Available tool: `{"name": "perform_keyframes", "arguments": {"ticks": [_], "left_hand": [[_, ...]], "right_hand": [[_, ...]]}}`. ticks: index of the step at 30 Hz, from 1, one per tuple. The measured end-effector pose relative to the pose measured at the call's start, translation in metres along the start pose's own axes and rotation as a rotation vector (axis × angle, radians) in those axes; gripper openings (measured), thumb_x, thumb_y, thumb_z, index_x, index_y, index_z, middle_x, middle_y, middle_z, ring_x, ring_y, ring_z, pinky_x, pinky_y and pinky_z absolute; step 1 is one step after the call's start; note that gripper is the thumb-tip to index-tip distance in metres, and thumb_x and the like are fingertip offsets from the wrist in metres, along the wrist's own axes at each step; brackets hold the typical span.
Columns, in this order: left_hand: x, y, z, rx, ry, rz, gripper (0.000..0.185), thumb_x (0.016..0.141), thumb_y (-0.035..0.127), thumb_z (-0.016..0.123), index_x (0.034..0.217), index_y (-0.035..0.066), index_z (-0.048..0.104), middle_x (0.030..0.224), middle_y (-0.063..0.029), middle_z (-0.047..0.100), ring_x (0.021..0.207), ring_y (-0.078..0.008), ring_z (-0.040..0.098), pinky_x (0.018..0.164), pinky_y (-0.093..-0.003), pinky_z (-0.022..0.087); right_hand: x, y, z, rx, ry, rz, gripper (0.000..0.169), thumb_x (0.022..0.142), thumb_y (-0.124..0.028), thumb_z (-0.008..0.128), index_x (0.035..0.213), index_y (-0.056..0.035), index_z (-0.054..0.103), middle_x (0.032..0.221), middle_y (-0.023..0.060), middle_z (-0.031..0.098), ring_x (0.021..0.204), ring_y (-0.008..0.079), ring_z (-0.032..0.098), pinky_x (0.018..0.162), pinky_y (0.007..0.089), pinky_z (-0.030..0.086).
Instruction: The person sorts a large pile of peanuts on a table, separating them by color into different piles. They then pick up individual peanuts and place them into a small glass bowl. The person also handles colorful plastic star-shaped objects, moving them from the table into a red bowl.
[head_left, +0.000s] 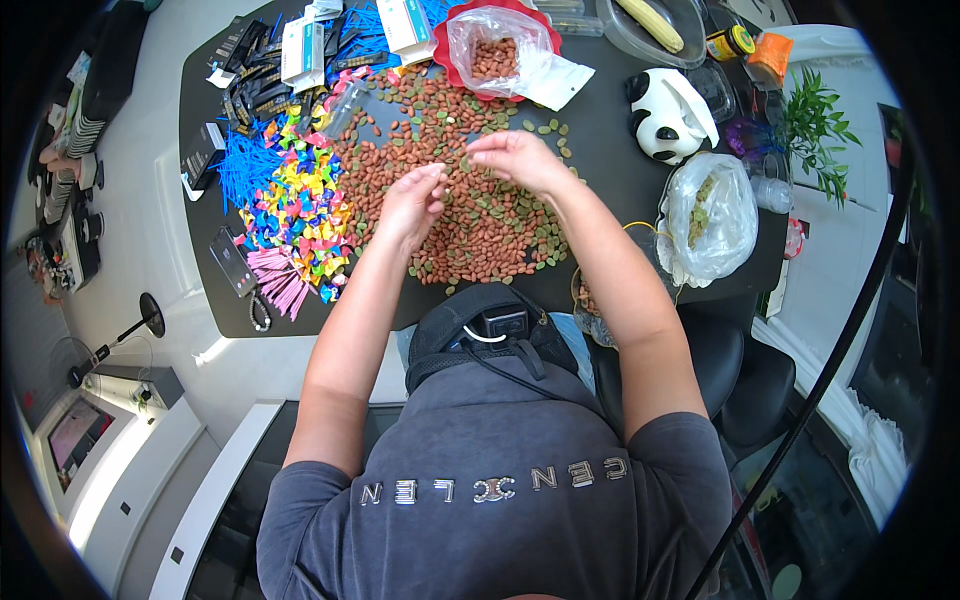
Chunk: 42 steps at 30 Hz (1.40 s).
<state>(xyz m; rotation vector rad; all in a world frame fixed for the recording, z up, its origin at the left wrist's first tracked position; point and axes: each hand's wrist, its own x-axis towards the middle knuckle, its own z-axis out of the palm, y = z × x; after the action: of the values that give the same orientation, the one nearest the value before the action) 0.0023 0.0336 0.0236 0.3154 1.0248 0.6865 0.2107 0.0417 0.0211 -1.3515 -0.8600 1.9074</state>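
Loose red-skinned peanuts (480, 255) cover the middle of the dark table, mixed with flat green beans (551, 251) that look like broad beans. Over this spread, my left hand (414, 204) has its thumb and fingertips drawn together. My right hand (517, 159) is just beyond it, to the right, with fingers bent and tips pointing left. The two sets of fingertips are a short gap apart. Anything small between them is too fine to make out. A red scalloped bowl (448, 67) behind my hands holds a clear plastic bag (480, 26) with more peanuts inside.
Wrapped candies (300, 195), blue sticks (244, 166), pink sticks (281, 281), black sachets (262, 97) and a phone (232, 259) lie left. Rightward are a panda-shaped container (664, 120), a plastic bag (724, 217), a corn cob (652, 24) in a tub and a plant (817, 135).
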Motion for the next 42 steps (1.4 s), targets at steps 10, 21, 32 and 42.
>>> {"name": "perform_keyframes", "arguments": {"ticks": [10,21,32,42], "left_hand": [[-0.002,-0.018,-0.047,1.395,0.204,0.668,0.022,0.088,0.022,0.065,0.083,0.0,0.065,0.08,-0.013,0.06,0.076,-0.0265,0.06,0.069,-0.0358,0.047],[0.006,-0.032,-0.014,1.746,0.082,0.615,0.027,0.084,0.018,0.066,0.109,0.009,0.064,0.098,-0.0096,0.061,0.088,-0.0299,0.062,0.072,-0.0399,0.052],[0.015,-0.039,-0.02,1.768,0.126,0.618,0.024,0.084,0.022,0.066,0.104,0.008,0.066,0.099,-0.0086,0.06,0.091,-0.0288,0.062,0.073,-0.0398,0.051],[0.025,-0.042,-0.029,1.421,0.116,0.542,0.02,0.09,0.02,0.062,0.1,0.004,0.066,0.096,-0.0096,0.066,0.086,-0.0215,0.063,0.076,-0.0322,0.049]], "right_hand": [[0.063,-0.064,-0.048,-1.053,0.704,-0.359,0.018,0.081,-0.027,0.068,0.09,-0.0119,0.073,0.087,0.012,0.07,0.079,0.0295,0.066,0.071,0.0404,0.051],[0.093,-0.045,-0.07,-1.298,0.758,-0.243,0.018,0.084,-0.025,0.062,0.093,-0.0136,0.072,0.087,0.0126,0.069,0.083,0.0313,0.066,0.072,0.0434,0.052],[0.02,-0.025,-0.021,-1.026,0.57,-0.417,0.016,0.087,-0.024,0.059,0.093,-0.0123,0.068,0.09,0.0106,0.067,0.083,0.0326,0.064,0.07,0.0436,0.051],[-0.022,0.048,0.026,-0.773,0.419,-0.354,0.023,0.086,-0.023,0.063,0.101,-0.0071,0.069,0.098,0.0139,0.068,0.088,0.0318,0.065,0.078,0.0395,0.051]]}}
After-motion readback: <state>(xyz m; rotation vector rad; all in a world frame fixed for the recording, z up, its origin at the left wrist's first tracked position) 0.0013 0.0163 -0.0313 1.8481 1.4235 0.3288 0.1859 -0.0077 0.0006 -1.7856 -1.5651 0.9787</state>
